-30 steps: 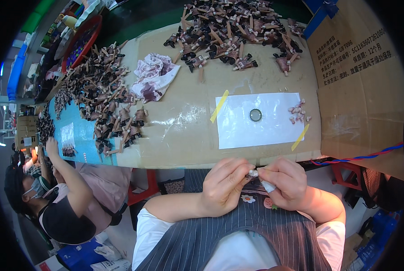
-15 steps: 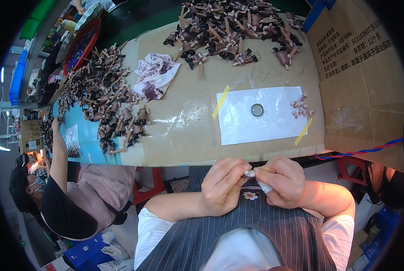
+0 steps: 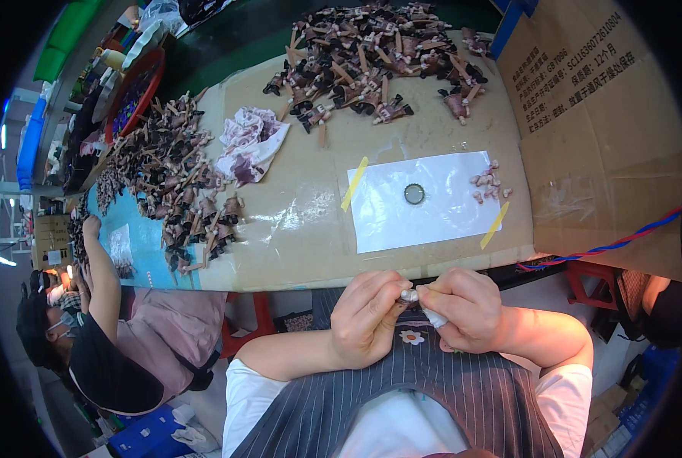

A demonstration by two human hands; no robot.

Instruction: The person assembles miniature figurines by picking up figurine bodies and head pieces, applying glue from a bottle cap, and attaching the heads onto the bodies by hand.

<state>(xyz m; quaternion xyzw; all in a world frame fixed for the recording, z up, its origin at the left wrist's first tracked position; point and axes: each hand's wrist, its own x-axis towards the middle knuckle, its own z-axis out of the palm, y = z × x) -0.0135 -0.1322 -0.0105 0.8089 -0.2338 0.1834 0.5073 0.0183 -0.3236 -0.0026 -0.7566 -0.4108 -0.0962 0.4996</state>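
Observation:
My hands meet in front of my chest, just off the table's near edge. Fingers of my left hand (image 3: 365, 319) pinch a small, shiny, pale piece (image 3: 409, 295) whose kind is too small to make out. My right hand (image 3: 464, 309) is closed on a crumpled white cloth (image 3: 435, 317), its thumb and fingertips against the piece. Beyond them lies a white sheet of paper (image 3: 386, 229). On it sit an upturned bottle cap (image 3: 414, 194) and, by its right edge, several tiny pinkish pieces (image 3: 487, 183).
Piles of small brown-dressed figures (image 3: 356, 61) with wooden sticks cover the far table; more figures (image 3: 177, 168) lie left. A stained cloth (image 3: 251, 145) rests between. Yellow tape (image 3: 354, 184) holds the paper. A cardboard box (image 3: 600, 168) stands right. A co-worker (image 3: 119, 343) reaches across at left.
The view has shifted slightly, so the table contents appear further left. My hands stay together on the small piece, with only slight finger movement. The co-worker's second hand now shows.

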